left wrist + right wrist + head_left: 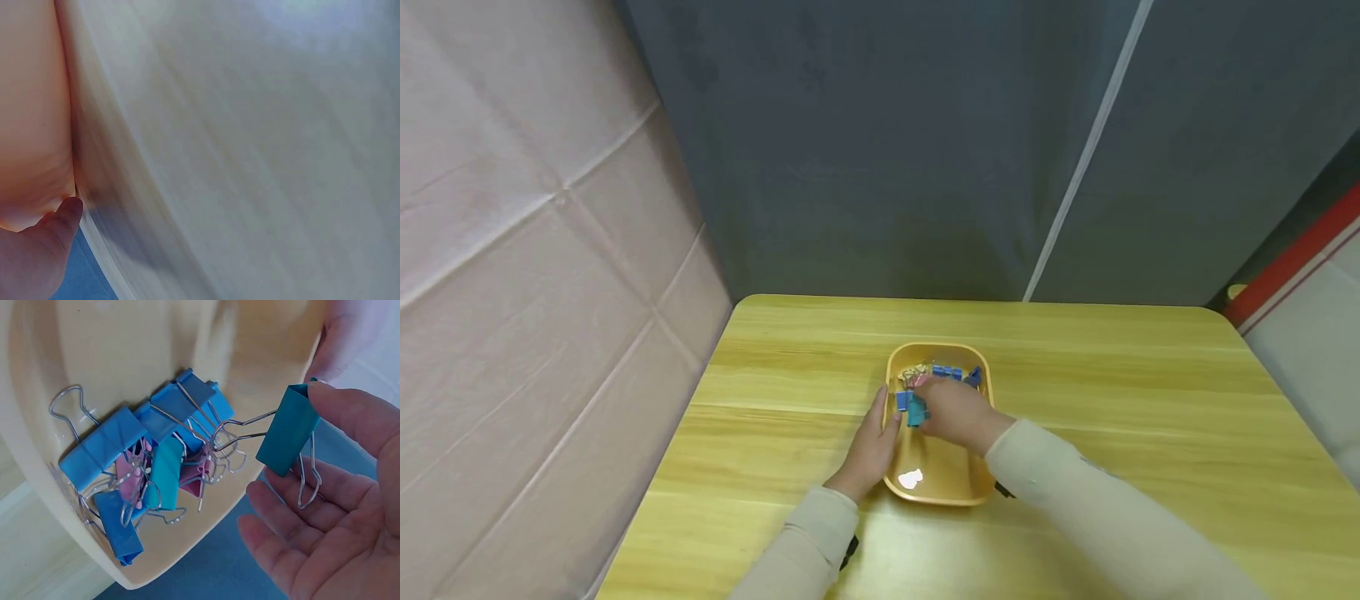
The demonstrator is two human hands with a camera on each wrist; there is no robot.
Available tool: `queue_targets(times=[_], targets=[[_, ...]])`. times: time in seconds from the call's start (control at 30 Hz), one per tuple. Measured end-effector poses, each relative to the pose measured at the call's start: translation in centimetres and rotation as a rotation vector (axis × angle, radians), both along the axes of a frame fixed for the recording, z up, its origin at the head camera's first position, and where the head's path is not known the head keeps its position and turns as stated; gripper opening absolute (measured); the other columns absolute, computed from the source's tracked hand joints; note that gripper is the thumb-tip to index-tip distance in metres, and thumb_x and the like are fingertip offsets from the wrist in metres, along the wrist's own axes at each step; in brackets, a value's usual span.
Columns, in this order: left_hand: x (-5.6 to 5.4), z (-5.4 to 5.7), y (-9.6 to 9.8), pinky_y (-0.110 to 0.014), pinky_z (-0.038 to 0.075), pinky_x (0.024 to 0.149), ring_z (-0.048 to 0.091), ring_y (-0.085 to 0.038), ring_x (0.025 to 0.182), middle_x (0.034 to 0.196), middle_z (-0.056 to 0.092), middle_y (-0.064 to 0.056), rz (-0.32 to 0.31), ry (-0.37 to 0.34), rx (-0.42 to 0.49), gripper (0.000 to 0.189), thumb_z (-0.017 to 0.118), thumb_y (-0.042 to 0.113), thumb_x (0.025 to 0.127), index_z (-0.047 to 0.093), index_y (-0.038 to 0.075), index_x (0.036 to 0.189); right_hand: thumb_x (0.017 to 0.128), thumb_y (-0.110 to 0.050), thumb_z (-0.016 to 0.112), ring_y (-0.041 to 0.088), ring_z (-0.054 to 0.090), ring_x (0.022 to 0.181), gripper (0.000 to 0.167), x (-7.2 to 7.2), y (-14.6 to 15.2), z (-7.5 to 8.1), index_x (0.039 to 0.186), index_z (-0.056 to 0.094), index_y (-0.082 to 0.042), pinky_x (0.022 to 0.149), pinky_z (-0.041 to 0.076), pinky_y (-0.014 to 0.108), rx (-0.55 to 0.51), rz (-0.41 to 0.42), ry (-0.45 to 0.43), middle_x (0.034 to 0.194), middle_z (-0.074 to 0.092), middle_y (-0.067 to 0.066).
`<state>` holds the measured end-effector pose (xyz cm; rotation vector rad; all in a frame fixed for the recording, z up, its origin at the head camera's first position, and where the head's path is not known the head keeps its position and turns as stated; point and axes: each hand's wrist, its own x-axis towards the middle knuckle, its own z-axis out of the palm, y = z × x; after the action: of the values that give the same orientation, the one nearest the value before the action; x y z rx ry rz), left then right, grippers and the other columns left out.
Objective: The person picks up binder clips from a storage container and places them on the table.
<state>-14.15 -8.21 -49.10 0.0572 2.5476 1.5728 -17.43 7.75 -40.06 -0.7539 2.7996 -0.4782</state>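
A yellow-orange plastic tray (943, 490) stands on the table. My left hand (868, 454) holds its left side, thumb over the rim and fingers along the outer wall. A fingertip (73, 207) lies against that wall in the left wrist view. Over the tray, my right hand (958, 414) pinches a teal binder clip (289, 430) between thumb and fingers, its wire handles sticking out both ways. Below it lies a heap of binder clips: several blue ones (103, 448), a second teal one (165, 472) and pink ones (129, 478) partly hidden under the wires.
The wooden table (790, 358) reaches to a dark grey panel (865, 167) at the back. Pale padded sheeting (550, 333) borders the left side. A red strip (1292, 258) runs along the right beyond the table's corner.
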Motion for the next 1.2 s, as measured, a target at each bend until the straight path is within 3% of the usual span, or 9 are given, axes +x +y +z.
queue_targets(times=[0.13, 0.43, 0.67, 0.8, 1.03, 1.2], targets=[[0.0, 0.1, -0.1, -0.053, 0.018, 0.117, 0.022, -0.038, 0.143, 0.159, 0.019, -0.014, -0.001, -0.001, 0.008, 0.059, 0.037, 0.026, 0.105, 0.011, 0.012, 0.156, 0.078, -0.014, 0.077, 0.029, 0.062, 0.108, 0.044, 0.1, 0.2, 0.4, 0.118, 0.065, 0.002, 0.095, 0.051, 0.043, -0.033, -0.009, 0.023, 0.117, 0.066, 0.014], [0.0, 0.1, -0.1, -0.052, 0.017, 0.117, 0.021, -0.036, 0.144, 0.159, 0.018, -0.013, -0.009, 0.000, 0.002, 0.059, 0.035, 0.028, 0.106, 0.011, 0.012, 0.156, 0.080, -0.019, 0.079, 0.027, 0.062, 0.099, 0.047, 0.3, 1.0, 1.0, 0.120, 0.064, 0.001, 0.087, 0.053, 0.041, -0.042, -0.064, 0.024, 0.115, 0.067, 0.013], [0.0, 0.2, -0.2, -0.053, 0.017, 0.117, 0.022, -0.037, 0.143, 0.159, 0.019, -0.014, -0.007, 0.002, 0.002, 0.059, 0.036, 0.027, 0.105, 0.011, 0.012, 0.156, 0.080, -0.021, 0.078, 0.030, 0.060, 0.107, 0.055, 0.5, 1.8, 1.4, 0.126, 0.061, 0.003, 0.095, 0.051, 0.047, -0.066, -0.131, -0.001, 0.123, 0.063, 0.018], [0.0, 0.2, -0.2, -0.053, 0.017, 0.117, 0.021, -0.037, 0.144, 0.159, 0.019, -0.013, -0.005, 0.001, -0.004, 0.059, 0.036, 0.028, 0.105, 0.011, 0.012, 0.156, 0.079, -0.020, 0.078, 0.028, 0.062, 0.097, 0.055, 0.7, 2.4, 1.6, 0.126, 0.061, 0.003, 0.088, 0.054, 0.044, -0.094, -0.168, -0.009, 0.124, 0.062, 0.019], [0.0, 0.0, -0.2, -0.052, 0.017, 0.117, 0.021, -0.036, 0.144, 0.159, 0.018, -0.012, 0.002, -0.008, -0.007, 0.059, 0.036, 0.029, 0.105, 0.011, 0.014, 0.156, 0.081, -0.020, 0.077, 0.038, 0.056, 0.117, 0.057, 1.0, 3.5, 2.2, 0.128, 0.058, 0.005, 0.100, 0.047, 0.050, -0.113, -0.219, -0.018, 0.130, 0.058, 0.022], [0.0, 0.0, -0.2, -0.053, 0.017, 0.117, 0.021, -0.037, 0.144, 0.159, 0.018, -0.012, 0.001, -0.011, -0.005, 0.059, 0.036, 0.029, 0.105, 0.011, 0.013, 0.156, 0.083, -0.021, 0.074, 0.041, 0.051, 0.123, 0.058, 1.0, 4.4, 2.4, 0.131, 0.055, 0.006, 0.104, 0.042, 0.053, -0.130, -0.275, -0.055, 0.135, 0.054, 0.025]])
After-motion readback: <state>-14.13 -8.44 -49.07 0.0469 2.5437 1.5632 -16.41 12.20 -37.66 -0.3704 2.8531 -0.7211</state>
